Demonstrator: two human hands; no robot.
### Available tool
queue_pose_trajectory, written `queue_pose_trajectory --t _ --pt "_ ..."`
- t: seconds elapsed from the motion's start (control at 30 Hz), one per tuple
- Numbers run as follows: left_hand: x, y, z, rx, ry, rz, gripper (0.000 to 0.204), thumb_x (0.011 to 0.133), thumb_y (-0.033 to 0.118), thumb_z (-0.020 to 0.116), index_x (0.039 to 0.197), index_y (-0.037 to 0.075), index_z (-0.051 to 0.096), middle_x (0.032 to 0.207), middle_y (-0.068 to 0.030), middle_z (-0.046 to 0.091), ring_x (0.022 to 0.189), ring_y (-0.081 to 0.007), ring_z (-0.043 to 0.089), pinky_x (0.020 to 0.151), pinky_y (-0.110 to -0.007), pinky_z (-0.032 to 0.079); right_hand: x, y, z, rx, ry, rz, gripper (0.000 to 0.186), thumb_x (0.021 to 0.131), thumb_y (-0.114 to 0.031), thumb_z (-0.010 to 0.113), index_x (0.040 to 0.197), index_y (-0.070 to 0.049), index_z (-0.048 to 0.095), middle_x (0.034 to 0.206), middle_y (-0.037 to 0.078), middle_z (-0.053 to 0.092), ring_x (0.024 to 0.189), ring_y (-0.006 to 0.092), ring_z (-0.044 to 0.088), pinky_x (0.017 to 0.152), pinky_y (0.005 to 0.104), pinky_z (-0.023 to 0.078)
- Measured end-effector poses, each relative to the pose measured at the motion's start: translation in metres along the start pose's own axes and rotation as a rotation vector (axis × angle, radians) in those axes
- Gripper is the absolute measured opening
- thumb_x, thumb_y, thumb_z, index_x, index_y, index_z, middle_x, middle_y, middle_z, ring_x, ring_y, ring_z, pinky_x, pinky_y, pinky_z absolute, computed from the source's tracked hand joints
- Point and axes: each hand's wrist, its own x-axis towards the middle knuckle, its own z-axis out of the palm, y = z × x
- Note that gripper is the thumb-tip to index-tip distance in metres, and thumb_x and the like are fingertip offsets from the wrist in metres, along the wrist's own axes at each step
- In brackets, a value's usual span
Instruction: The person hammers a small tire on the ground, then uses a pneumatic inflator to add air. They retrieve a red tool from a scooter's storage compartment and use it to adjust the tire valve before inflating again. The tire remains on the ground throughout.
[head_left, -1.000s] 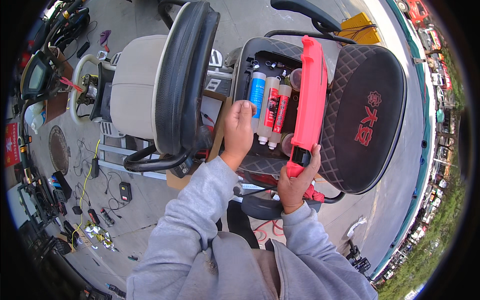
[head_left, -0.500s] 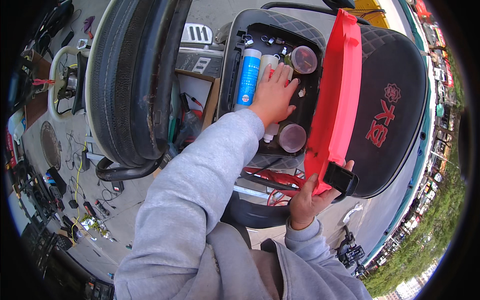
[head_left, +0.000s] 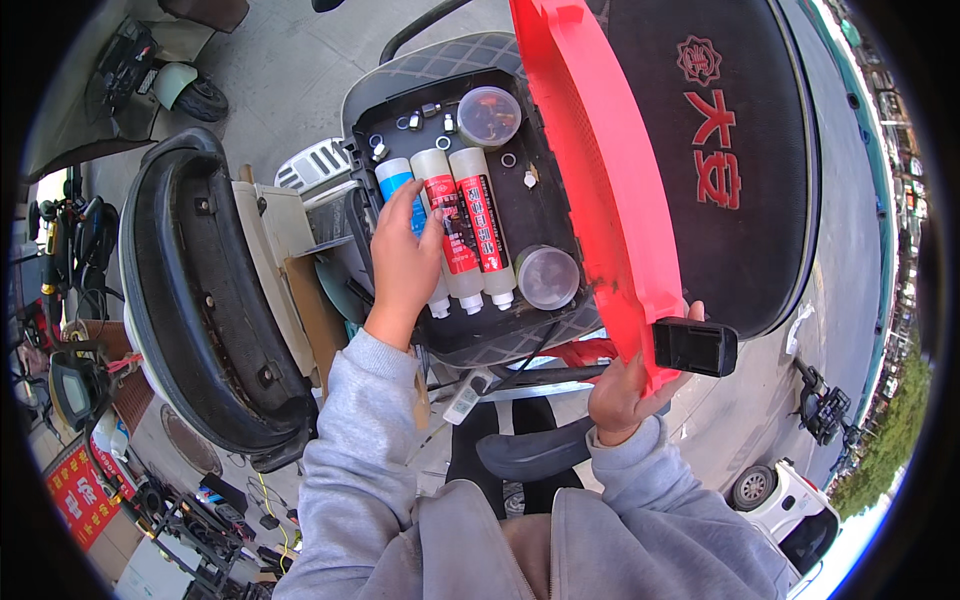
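Observation:
Three squeeze bottles lie side by side in a black open box (head_left: 545,215): a blue-labelled bottle (head_left: 393,172), a red-labelled bottle (head_left: 459,252) and one with a red and black label (head_left: 485,225). My left hand (head_left: 405,270) rests over the blue-labelled bottle, which it partly covers. Its fingers are stretched and the thumb stands apart, by the red-labelled bottle. At the right, my right hand (head_left: 625,395) is wrapped around the lower corner of the raised red lid (head_left: 625,190). A black rectangular piece (head_left: 695,347) sits at that corner, hiding some fingers.
Two round clear tubs, one upper (head_left: 489,117) and one lower (head_left: 548,278), share the box with several metal nuts (head_left: 415,121). Right of the lid is a black padded seat (head_left: 745,255). A black curved shell (head_left: 200,320) and cardboard (head_left: 315,310) stand left. A corded grey device (head_left: 467,398) hangs below.
My left hand has moved off the middle bottles toward the left one, so the red labels now show. The view has shifted; my right hand still holds the lid.

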Motion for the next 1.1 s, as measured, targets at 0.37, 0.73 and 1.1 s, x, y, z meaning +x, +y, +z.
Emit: queue_pose_trajectory --t 0.37,0.73,1.1 --pt "0.137 0.028 0.094 0.335 -0.321 0.232 0.071 0.067 0.024 0.085 0.132 0.011 0.059 0.152 -0.025 0.038 0.127 -0.0436 0.053 0.103 -0.043 0.049 0.005 0.007 -0.004 -0.128 0.058 -0.045 0.049 0.098 -0.022 0.054 0.139 0.003 0.043 0.123 0.025 0.058 0.111 0.0368 0.06 0.097 0.0469 0.049" --pt "0.158 0.029 0.073 0.311 -0.36 -0.065 0.04 0.098 0.04 0.053 0.102 0.007 0.076 0.104 -0.0208 0.07 0.103 -0.0422 0.066 0.088 -0.046 0.052 0.011 0.005 -0.009 -0.164 0.016 -0.031 0.05 0.098 -0.035 0.055 0.135 -0.003 0.043 0.124 0.024 0.056 0.113 0.038 0.06 0.099 0.0509 0.05" --pt "0.159 -0.014 0.07 -0.024 -0.351 -0.03 0.065 0.106 0.048 0.032 0.103 -0.004 0.071 0.107 -0.0282 0.069 0.106 -0.0441 0.062 0.097 -0.046 0.046 0.01 0.002 -0.01 -0.168 0.012 0.005 0.05 0.101 -0.035 0.055 0.137 -0.003 0.041 0.125 0.025 0.053 0.113 0.0373 0.059 0.098 0.0484 0.051"
